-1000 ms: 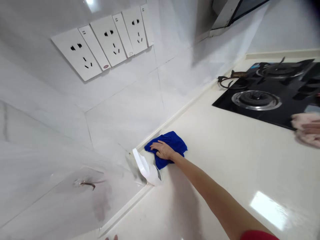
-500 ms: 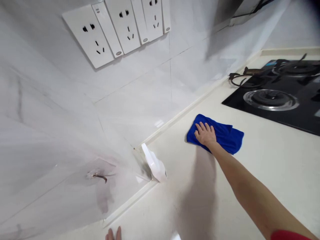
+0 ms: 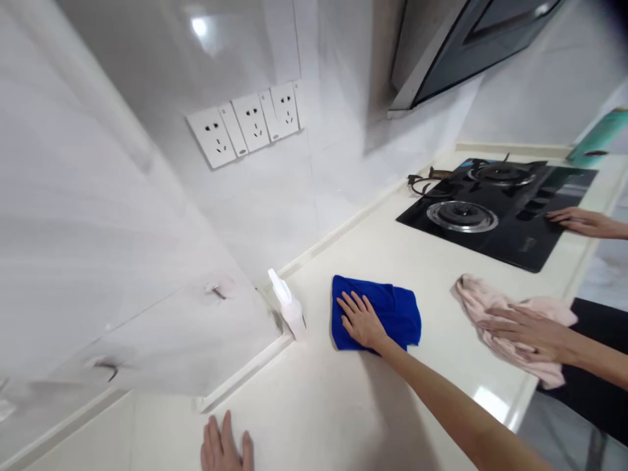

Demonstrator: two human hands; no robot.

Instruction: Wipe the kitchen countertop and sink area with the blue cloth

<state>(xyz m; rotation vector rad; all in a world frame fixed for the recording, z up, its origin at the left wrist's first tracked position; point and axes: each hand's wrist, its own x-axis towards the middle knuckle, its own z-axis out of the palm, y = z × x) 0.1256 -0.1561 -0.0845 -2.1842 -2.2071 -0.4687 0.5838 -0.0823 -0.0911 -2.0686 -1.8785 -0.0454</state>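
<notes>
My right hand [image 3: 360,320] lies flat with fingers spread on a blue cloth [image 3: 400,311], pressing it onto the cream countertop [image 3: 426,261]. My left hand [image 3: 226,448] rests flat on the counter at the bottom edge of the view, fingers stretched out and holding nothing. A white spray bottle [image 3: 289,307] stands just left of the blue cloth, in the corner against the wall.
Another person's hand [image 3: 532,330] presses a pink cloth [image 3: 475,297] on the counter to the right; their other hand [image 3: 581,222] lies on the black gas hob [image 3: 495,212]. Wall sockets [image 3: 245,127] and a range hood [image 3: 461,52] hang above.
My right hand has slid the blue cloth away from the wall toward the counter's middle. The view has pulled back and now takes in the other person's hands and the pink cloth.
</notes>
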